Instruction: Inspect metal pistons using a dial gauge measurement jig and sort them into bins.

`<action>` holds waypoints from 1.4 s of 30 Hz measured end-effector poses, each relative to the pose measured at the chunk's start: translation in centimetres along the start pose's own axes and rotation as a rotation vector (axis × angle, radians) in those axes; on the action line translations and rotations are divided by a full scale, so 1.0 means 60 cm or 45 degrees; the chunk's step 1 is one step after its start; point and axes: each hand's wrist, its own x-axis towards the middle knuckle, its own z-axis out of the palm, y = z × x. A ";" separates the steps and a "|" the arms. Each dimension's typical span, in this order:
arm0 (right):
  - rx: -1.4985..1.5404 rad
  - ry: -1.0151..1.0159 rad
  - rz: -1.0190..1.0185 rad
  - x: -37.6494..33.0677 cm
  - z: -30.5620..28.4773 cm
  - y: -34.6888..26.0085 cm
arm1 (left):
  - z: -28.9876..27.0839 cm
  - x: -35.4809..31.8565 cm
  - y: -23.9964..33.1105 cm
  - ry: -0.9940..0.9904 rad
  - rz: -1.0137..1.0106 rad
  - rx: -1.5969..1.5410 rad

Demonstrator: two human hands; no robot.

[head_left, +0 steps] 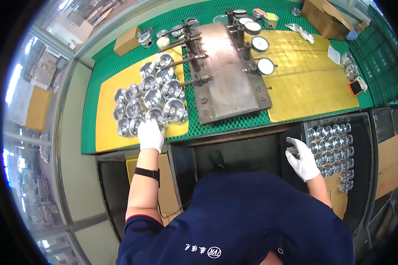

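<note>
My left hand (151, 135), in a white glove, reaches to the near edge of a group of shiny metal cup-shaped parts. Its fingers close on the rim of one metal cup (154, 114), and the glove hides part of it. More cups stand around it, among them a larger one (174, 109) just to the right and another (152, 97) behind. Also gloved in white, my right hand (302, 160) hangs below the bench's front edge, fingers apart and holding nothing. It is nearest to several rows of similar metal parts (331, 145) on a lower shelf.
A heavy steel plate (230, 75) with upright clamps (194, 57) stands mid-bench. Yellow mats (305, 84) flank it on green matting. Dial gauges (265, 66) line its right side. Cardboard boxes (326, 20), green crates (380, 62) and an orange-edged device (354, 88) are farther out.
</note>
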 end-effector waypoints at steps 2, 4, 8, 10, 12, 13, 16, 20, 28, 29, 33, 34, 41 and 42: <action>0.116 0.047 0.032 0.032 0.009 -0.052 | 0.015 0.024 -0.008 0.009 0.109 -0.079; 0.130 0.072 0.037 0.065 0.026 -0.091 | 0.023 0.028 -0.010 0.078 0.111 -0.174; 0.242 0.059 -0.058 0.123 0.064 -0.147 | 0.031 0.035 -0.011 0.130 0.065 -0.433; 0.307 -0.079 -0.073 0.150 0.058 -0.201 | 0.031 0.033 -0.019 0.147 0.094 -0.432; 0.245 -0.112 -0.207 0.183 0.050 -0.231 | 0.016 0.020 -0.024 0.173 0.095 -0.422; 0.339 -0.144 -0.308 0.199 0.046 -0.239 | -0.006 0.013 -0.029 0.074 -0.022 -0.590; 0.500 -0.242 -0.392 0.230 0.043 -0.252 | -0.076 -0.004 -0.046 -0.356 -0.522 -1.490; 0.457 -0.787 -0.337 0.276 0.047 -0.274 | -0.229 -0.010 0.034 -0.246 -0.433 -2.159; 0.680 -0.652 -0.283 0.307 0.025 -0.283 | -0.248 0.002 0.157 -0.539 0.485 -2.315; 0.511 -0.503 -0.442 0.320 0.024 -0.265 | -0.265 0.024 0.157 -0.484 0.596 -1.928; -0.126 -0.233 -0.675 0.346 0.002 -0.274 | -0.259 0.058 0.181 -0.007 0.619 -1.136; -0.225 -0.210 -0.701 0.356 0.004 -0.273 | -0.255 0.068 0.197 0.127 0.627 -0.989; -0.374 -0.113 -0.823 0.381 0.037 -0.271 | -0.227 0.131 0.259 0.324 0.821 -0.880; -0.298 -0.071 -0.833 0.381 0.038 -0.268 | -0.224 0.133 0.261 0.319 0.825 -0.881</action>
